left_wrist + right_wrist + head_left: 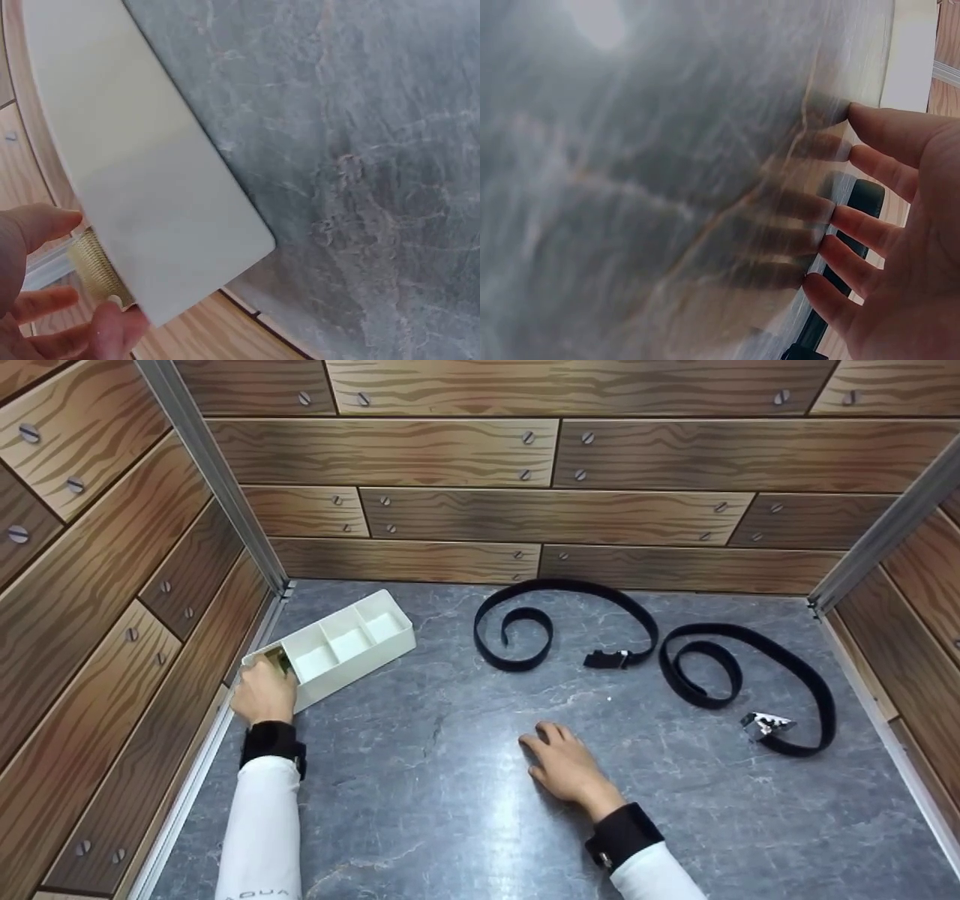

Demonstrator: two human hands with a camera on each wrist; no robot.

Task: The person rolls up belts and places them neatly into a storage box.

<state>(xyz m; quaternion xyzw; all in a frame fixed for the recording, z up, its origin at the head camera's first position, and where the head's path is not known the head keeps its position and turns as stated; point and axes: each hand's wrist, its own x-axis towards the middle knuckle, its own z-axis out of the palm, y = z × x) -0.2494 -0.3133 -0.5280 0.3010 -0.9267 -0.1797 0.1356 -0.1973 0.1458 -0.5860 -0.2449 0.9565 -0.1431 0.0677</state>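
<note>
My left hand (264, 691) is at the near-left end compartment of a white divided box (352, 664). Its thumb and fingers lie either side of a gold mesh-textured piece (97, 264), pinching it at the box's rim; the rest of the piece is hidden. In the head view a bit of gold shows just beyond the knuckles. My right hand (562, 763) is spread low over the grey marbled tabletop (420, 810), holding nothing, its fingers loosely extended. Nearest to it are two loosely coiled black belts, one at the back middle (566, 584) and one farther right (795, 660).
The right-hand belt ends in a shiny silver buckle (766, 725); the middle belt has a dark buckle end (607, 659). Wood-patterned panels (450, 514) wall in the back and both sides, with metal strips (217, 457) at the corners.
</note>
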